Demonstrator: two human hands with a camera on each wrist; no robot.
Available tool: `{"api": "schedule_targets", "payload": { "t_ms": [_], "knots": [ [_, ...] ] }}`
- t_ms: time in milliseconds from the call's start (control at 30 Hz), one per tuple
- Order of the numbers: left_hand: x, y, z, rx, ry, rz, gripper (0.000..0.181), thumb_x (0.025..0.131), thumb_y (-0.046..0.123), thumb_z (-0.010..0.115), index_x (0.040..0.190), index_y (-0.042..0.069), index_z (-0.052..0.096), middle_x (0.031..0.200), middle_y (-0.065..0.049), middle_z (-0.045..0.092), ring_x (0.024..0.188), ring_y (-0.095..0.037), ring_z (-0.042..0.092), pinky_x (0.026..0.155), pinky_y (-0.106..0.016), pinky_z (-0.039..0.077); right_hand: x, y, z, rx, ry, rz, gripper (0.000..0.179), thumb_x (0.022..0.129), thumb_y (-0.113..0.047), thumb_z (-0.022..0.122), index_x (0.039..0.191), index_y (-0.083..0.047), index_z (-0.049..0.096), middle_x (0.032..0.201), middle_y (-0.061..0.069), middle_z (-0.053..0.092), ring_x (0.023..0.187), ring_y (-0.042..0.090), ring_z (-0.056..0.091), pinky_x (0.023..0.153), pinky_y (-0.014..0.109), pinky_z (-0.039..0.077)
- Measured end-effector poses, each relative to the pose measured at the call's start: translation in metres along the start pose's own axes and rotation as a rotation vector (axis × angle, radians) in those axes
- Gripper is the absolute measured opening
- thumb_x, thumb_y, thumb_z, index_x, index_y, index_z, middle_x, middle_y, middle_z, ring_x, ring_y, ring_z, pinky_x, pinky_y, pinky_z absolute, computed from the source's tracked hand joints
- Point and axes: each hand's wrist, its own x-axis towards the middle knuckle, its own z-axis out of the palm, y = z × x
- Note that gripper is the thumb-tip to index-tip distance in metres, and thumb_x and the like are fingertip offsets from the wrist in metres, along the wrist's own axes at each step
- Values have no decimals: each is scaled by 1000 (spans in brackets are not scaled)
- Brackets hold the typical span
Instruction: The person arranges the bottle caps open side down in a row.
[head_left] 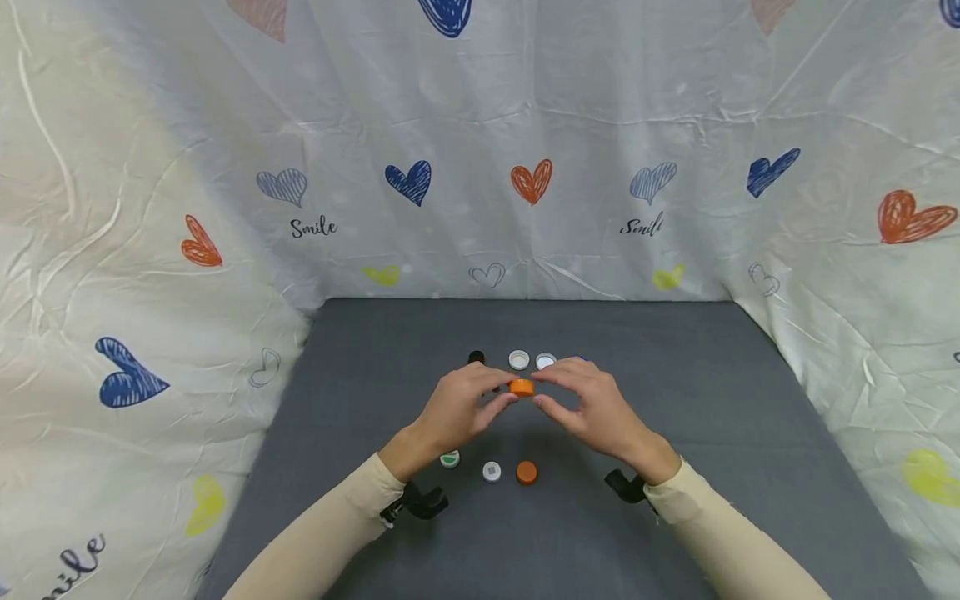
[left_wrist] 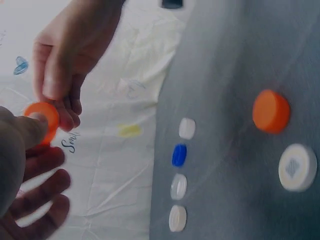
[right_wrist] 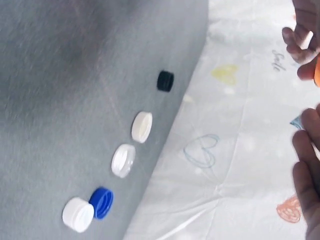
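Note:
My left hand (head_left: pixel 455 407) pinches an orange bottle cap (head_left: pixel 521 387) between thumb and fingers, raised above the table. In the left wrist view the left thumb lies on the face of this cap (left_wrist: pixel 50 111). My right hand (head_left: pixel 600 410) is just across from it, thumb and fingers spread, with a slight gap to the cap in the head view. In the right wrist view only its fingers (right_wrist: pixel 306 172) show, at the right edge. Beneath the hands, a second orange cap (head_left: pixel 527 472) and a white cap with a grey square (head_left: pixel 491 472) lie on the table.
A far row on the grey tabletop (head_left: pixel 675 517) holds a black cap (right_wrist: pixel 165 81), two white caps (right_wrist: pixel 142 127) (right_wrist: pixel 123 160), a blue cap (right_wrist: pixel 102 203) and another white cap (right_wrist: pixel 78 215). A green-and-white cap (head_left: pixel 450 459) lies by the left wrist. Heart-printed cloth (head_left: pixel 480 217) surrounds the table.

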Motion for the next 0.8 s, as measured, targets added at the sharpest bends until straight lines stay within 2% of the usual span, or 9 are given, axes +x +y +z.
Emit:
{"api": "schedule_targets", "payload": {
  "t_ms": [167, 300, 467, 533, 600, 800],
  "knots": [
    [2, 0, -4, -278, -104, -210, 25, 94, 26, 73, 113, 10, 76, 94, 2, 75, 76, -9, 66, 66, -26, 57, 0, 3, 2, -55, 43, -134, 48, 81, -20, 85, 126, -14, 70, 119, -1, 70, 111, 18, 62, 97, 44, 48],
    [3, -1, -8, -448, -201, -359, 24, 96, 31, 69, 111, 14, 77, 95, 4, 76, 79, -12, 69, 70, -30, 58, 2, 4, 5, -62, 70, -229, 53, 77, -16, 87, 127, -12, 70, 121, 1, 69, 111, 20, 63, 97, 40, 47],
    [2, -4, -9, -577, -301, -467, 21, 97, 37, 66, 103, 21, 78, 90, 6, 75, 78, -15, 69, 69, -31, 58, 3, 2, 9, -51, 88, -277, 46, 77, -15, 86, 121, -10, 72, 118, 2, 70, 108, 20, 63, 97, 36, 46],
    [2, -5, -8, -582, -311, -472, 22, 98, 39, 66, 103, 22, 78, 90, 7, 74, 78, -18, 69, 68, -31, 57, 3, 1, 11, -58, 89, -272, 42, 79, -17, 85, 118, -10, 73, 116, 1, 71, 107, 20, 64, 96, 37, 47],
    [1, -5, -7, -558, -296, -450, 23, 97, 39, 66, 108, 22, 77, 92, 8, 74, 80, -17, 69, 70, -31, 58, 1, 2, 12, -68, 89, -257, 39, 80, -19, 84, 117, -11, 73, 114, 1, 71, 107, 20, 64, 96, 39, 47],
    [-1, -6, -3, -428, -180, -293, 29, 94, 26, 71, 121, 15, 72, 109, 1, 74, 83, -9, 68, 72, -31, 59, -8, 7, 11, -67, 98, -179, 38, 80, -21, 85, 115, -12, 74, 112, 1, 72, 106, 20, 65, 97, 43, 47]
  ]
}}
